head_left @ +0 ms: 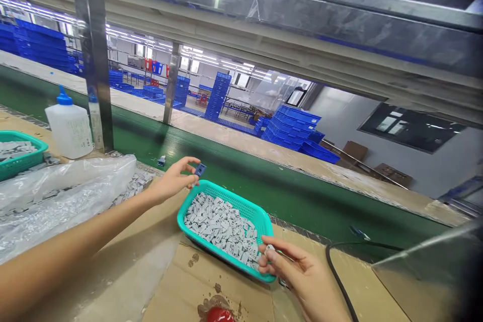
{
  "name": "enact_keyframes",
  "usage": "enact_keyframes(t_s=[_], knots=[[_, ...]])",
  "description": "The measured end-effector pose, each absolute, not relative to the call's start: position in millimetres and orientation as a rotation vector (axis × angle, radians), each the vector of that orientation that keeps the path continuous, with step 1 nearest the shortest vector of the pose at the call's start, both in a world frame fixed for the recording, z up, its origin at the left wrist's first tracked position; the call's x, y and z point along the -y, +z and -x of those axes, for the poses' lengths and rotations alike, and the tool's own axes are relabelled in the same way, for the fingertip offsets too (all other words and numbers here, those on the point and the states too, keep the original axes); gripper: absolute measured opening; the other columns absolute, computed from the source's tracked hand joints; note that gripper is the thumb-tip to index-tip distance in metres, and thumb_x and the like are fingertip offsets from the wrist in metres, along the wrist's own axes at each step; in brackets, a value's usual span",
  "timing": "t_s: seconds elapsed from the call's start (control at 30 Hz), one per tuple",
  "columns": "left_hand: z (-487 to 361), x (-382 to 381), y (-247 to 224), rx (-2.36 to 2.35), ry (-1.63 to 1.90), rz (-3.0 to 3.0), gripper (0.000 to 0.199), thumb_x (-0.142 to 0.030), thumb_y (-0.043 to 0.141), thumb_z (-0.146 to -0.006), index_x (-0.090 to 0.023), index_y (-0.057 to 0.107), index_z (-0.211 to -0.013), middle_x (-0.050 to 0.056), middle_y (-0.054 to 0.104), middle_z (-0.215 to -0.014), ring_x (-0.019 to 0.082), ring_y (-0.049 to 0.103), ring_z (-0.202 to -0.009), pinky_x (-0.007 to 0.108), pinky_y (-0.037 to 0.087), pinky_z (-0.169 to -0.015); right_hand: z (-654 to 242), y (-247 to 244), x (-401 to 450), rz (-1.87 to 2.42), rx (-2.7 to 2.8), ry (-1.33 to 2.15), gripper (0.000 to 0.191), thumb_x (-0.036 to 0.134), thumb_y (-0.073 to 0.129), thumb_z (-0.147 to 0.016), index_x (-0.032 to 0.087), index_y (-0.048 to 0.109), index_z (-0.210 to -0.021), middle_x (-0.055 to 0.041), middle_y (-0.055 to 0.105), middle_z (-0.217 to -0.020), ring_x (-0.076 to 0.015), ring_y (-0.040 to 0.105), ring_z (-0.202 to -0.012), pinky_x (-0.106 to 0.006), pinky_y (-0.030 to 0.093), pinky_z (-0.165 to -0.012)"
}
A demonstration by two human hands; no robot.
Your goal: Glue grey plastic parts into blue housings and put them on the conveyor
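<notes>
1. Left hand (pixel 169 182): the thumb and fingertips close together on a dark blue plastic housing (pixel 199 169), pinching it at its edges. This grip leaves the housing's broad face and square opening exposed to the camera. The long axis tilts slightly from the vertical.
2. Right hand (pixel 300 274): the thumb and forefinger close on a small grey part (pixel 269 250), just above the near corner of the basket. The fingers hide most of the part, so its long axis cannot be determined.
3. Teal plastic basket (pixel 241 206): it rests on the cardboard-covered worktop (pixel 128 271) between the hands, apparently so that both can reach it. It holds loose grey parts (pixel 222 229), which lie jumbled with no common direction.
4. Surroundings: a clear plastic bag (pixel 56 193) holding more grey parts lies to the left, beyond which sits a second teal basket (pixel 15 158). A white bottle with a blue cap (pixel 70 128) stands behind them. A green conveyor belt (pixel 302 211) runs beyond the worktop, with a small blue part (pixel 161 161) lying on it.
</notes>
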State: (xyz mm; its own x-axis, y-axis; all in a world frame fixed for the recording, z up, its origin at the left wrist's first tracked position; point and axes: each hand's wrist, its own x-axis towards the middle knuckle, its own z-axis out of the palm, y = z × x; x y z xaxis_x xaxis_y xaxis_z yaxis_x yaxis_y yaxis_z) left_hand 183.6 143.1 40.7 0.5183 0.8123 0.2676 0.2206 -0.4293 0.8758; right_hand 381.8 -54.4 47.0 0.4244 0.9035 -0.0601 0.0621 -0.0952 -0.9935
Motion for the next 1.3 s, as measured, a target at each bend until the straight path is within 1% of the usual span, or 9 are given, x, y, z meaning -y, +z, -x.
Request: enact_keyframes(t_s=[0.13,0.33,0.43,0.53,0.63,0.73,1.03,1.2,1.3], knots=[[-165.4,-75.8,70.0,-0.486,0.747,-1.712,0.033,-0.021,0.047,-0.075,-0.024,0.048,-0.108,0.002,0.048,-0.092,0.008,0.053,-0.063,0.021,0.042,-0.053,-377.7,46.4,61.5,1.485,0.852,0.782,0.026,0.033,0.073,-0.058,0.018,0.069,-0.079,-0.0028,0.064,-0.058,-0.0143,0.06,-0.052,-0.022,0.052,-0.053],[-160.1,-27.1,83.3,-0.274,0.752,-1.704,0.042,-0.003,0.051,-0.06,-0.021,0.055,-0.098,0.0,0.048,-0.081,0.012,0.047,-0.077,0.022,0.04,-0.066,-372.6,43.8,68.9,1.533,1.09,0.694,0.02,0.029,0.072,-0.059,0.024,0.071,-0.079,-0.0047,0.065,-0.081,-0.017,0.062,-0.069,-0.023,0.053,-0.065],[-159.0,-21.2,82.8,-0.208,0.752,-1.698,0.05,0.001,0.051,-0.057,-0.022,0.047,-0.102,-0.002,0.049,-0.08,0.009,0.046,-0.071,0.02,0.039,-0.064,-369.2,43.5,73.1,1.567,1.23,0.676,0.018,0.029,0.068,-0.064,0.024,0.072,-0.081,-0.007,0.064,-0.088,-0.019,0.062,-0.076,-0.024,0.053,-0.068],[-156.2,-18.9,84.5,-0.199,0.743,-1.678,0.052,0.002,0.051,-0.057,-0.021,0.04,-0.103,-0.003,0.049,-0.078,0.008,0.044,-0.066,0.019,0.039,-0.062,-364.9,42.5,76.8,1.551,1.2,0.699,0.023,0.029,0.066,-0.066,0.025,0.069,-0.088,-0.0056,0.064,-0.08,-0.0189,0.062,-0.075,-0.025,0.053,-0.067],[-153.5,-18.8,86.3,-0.21,0.681,-1.673,0.034,0.0,0.05,-0.06,-0.019,0.046,-0.088,-0.002,0.048,-0.077,0.008,0.044,-0.07,0.02,0.038,-0.065,-360.1,43.0,79.2,1.531,1.163,0.733,0.02,0.03,0.067,-0.066,0.024,0.069,-0.085,-0.0039,0.062,-0.073,-0.0177,0.062,-0.069,-0.025,0.053,-0.066],[-152.7,-19.9,85.2,-0.183,0.573,-1.642,0.019,-0.006,0.05,-0.064,-0.016,0.051,-0.079,-0.002,0.049,-0.075,0.009,0.044,-0.07,0.02,0.037,-0.064,-356.1,45.6,80.6,1.562,1.199,0.707,0.016,0.03,0.068,-0.064,0.022,0.07,-0.078,-0.0059,0.062,-0.079,-0.0185,0.061,-0.071,-0.026,0.053,-0.067],[-157.3,-14.5,73.9,-0.015,0.322,-1.215,0.011,-0.02,0.059,-0.069,-0.012,0.057,-0.076,0.003,0.049,-0.083,0.01,0.054,-0.063,0.021,0.045,-0.051,-346.8,43.5,84.4,1.606,1.153,0.784,0.019,0.026,0.065,-0.066,0.021,0.067,-0.084,-0.0059,0.064,-0.08,-0.019,0.062,-0.073,-0.026,0.053,-0.067],[-154.2,-10.2,74.8,-0.007,0.34,-1.197,0.019,0.0,0.064,-0.06,-0.013,0.059,-0.073,0.0,0.051,-0.081,0.008,0.057,-0.07,0.019,0.048,-0.063,-337.5,48.7,86.0,1.594,1.206,0.81,0.013,0.027,0.065,-0.065,0.018,0.068,-0.074,-0.0078,0.063,-0.083,-0.0196,0.061,-0.076,-0.027,0.052,-0.069],[-152.4,-9.4,76.7,-0.048,0.355,-1.295,0.023,0.0,0.066,-0.057,-0.015,0.061,-0.074,-0.001,0.051,-0.082,0.008,0.055,-0.074,0.017,0.046,-0.063,-333.0,51.5,85.7,1.594,1.212,0.781,0.014,0.029,0.067,-0.062,0.018,0.069,-0.069,-0.0085,0.063,-0.082,-0.0207,0.06,-0.079,-0.027,0.052,-0.07]])
